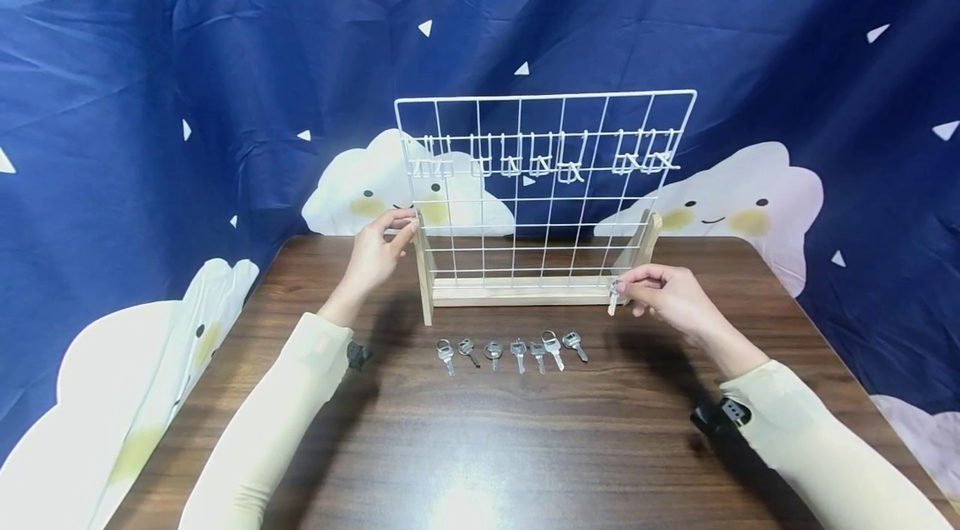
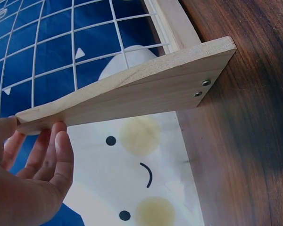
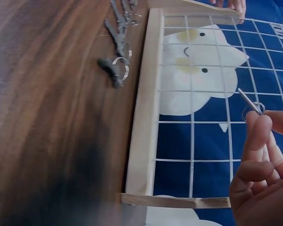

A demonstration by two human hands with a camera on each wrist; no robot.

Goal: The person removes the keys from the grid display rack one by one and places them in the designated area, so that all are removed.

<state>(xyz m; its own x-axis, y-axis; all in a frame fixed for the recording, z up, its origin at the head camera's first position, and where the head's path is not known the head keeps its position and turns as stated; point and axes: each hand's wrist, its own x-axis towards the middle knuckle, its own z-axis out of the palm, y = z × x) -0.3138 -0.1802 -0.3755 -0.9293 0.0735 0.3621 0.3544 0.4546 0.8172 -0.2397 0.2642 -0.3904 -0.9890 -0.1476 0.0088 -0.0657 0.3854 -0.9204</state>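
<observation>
A white wire grid rack [image 1: 551, 197] with several white hooks stands upright in a wooden base. My left hand [image 1: 381, 247] pinches the upper end of the rack's left wooden side piece [image 2: 127, 89], thumb on one face and fingers on the other. Near the base's right end, my right hand [image 1: 667, 297] pinches a silver key [image 1: 612, 301] with a ring between thumb and fingertips. In the right wrist view that key [image 3: 247, 99] sticks out of the fingertips, in front of the grid. Several more keys [image 1: 519, 355] lie in a row on the table before the rack.
The brown wooden table [image 1: 480, 447] carries the rack towards its far edge. Behind hangs a blue curtain [image 1: 300, 30] with white triangles and smiling clouds. The right wooden side piece [image 1: 647, 242] rises close to my right hand.
</observation>
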